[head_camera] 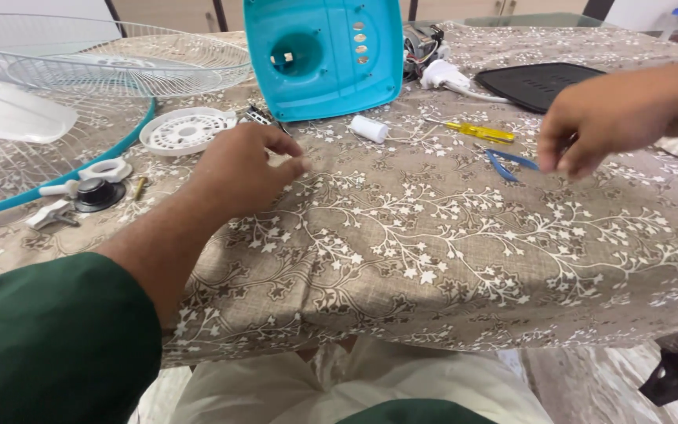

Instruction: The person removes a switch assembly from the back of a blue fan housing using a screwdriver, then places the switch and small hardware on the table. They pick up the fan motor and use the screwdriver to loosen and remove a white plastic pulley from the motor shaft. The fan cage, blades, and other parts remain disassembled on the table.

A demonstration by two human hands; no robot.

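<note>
Head view: the right hand (pixel 606 118) hovers with loosely curled, empty grip just above the blue-handled pliers (pixel 508 162) lying on the table (pixel 433 243). The left hand (pixel 245 165) pinches a small white part (pixel 298 163), near the turquoise fan housing (pixel 323 55).

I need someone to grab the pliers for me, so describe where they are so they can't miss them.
Start at the turquoise fan housing, then go right past the yellow screwdriver. The pliers lie by the right hand; only they have blue handles.

Turquoise fan housing (pixel 323 55), yellow screwdriver (pixel 480 131), blue pliers (pixel 508 162), beige white-flowered tablecloth (pixel 433 243), green sleeve (pixel 49 345).
</note>
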